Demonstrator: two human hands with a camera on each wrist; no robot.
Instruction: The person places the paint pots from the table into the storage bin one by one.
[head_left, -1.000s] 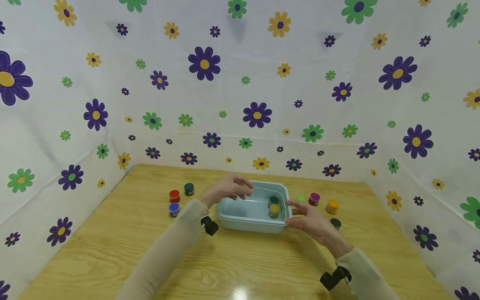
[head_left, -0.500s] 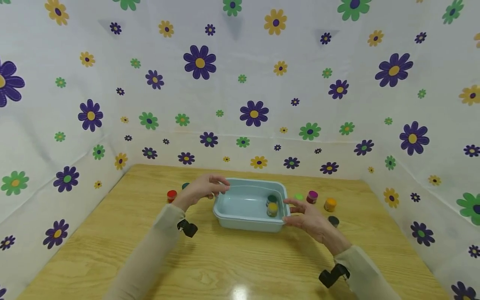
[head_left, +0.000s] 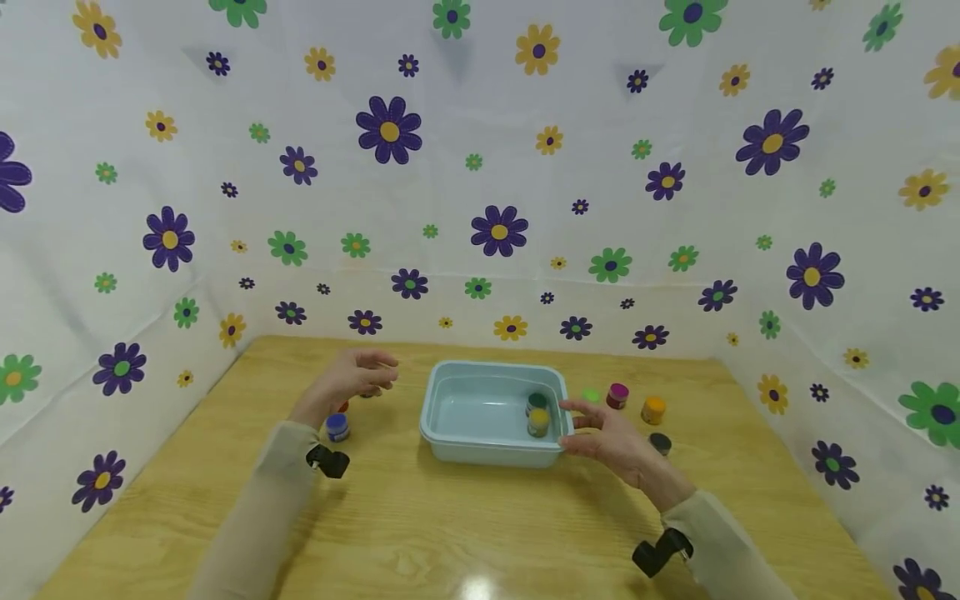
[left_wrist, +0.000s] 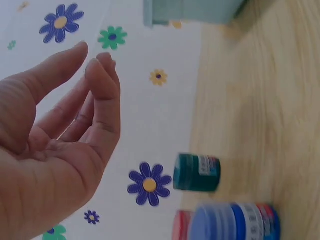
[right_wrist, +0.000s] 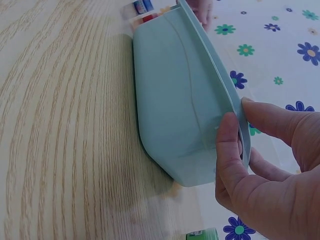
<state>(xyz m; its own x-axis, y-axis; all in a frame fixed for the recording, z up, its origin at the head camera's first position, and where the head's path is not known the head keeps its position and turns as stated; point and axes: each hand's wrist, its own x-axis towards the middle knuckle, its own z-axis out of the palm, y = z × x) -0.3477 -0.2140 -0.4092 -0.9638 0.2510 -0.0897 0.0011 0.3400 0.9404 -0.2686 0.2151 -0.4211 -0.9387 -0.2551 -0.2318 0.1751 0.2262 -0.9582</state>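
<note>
The right hand (head_left: pixel 611 437) pinches the near right rim of the pale blue tub (head_left: pixel 480 450); two small jars (head_left: pixel 537 414) stand inside it, just beyond the fingers. The left hand (head_left: pixel 351 379) hovers relaxed and empty above a blue jar (head_left: pixel 337 427) on the wooden table (head_left: pixel 450 525), with flowered cloth walls (head_left: pixel 480 167) behind

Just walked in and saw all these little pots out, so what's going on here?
A person sits at a wooden table with small paint jars. Their right hand pinches the right rim of a light blue tub, thumb outside. A yellow-lidded jar and a dark green-lidded jar stand in the tub. Their left hand hovers empty, fingers relaxed, over jars to the tub's left, near a blue jar. More jars stand right of the tub.
</note>
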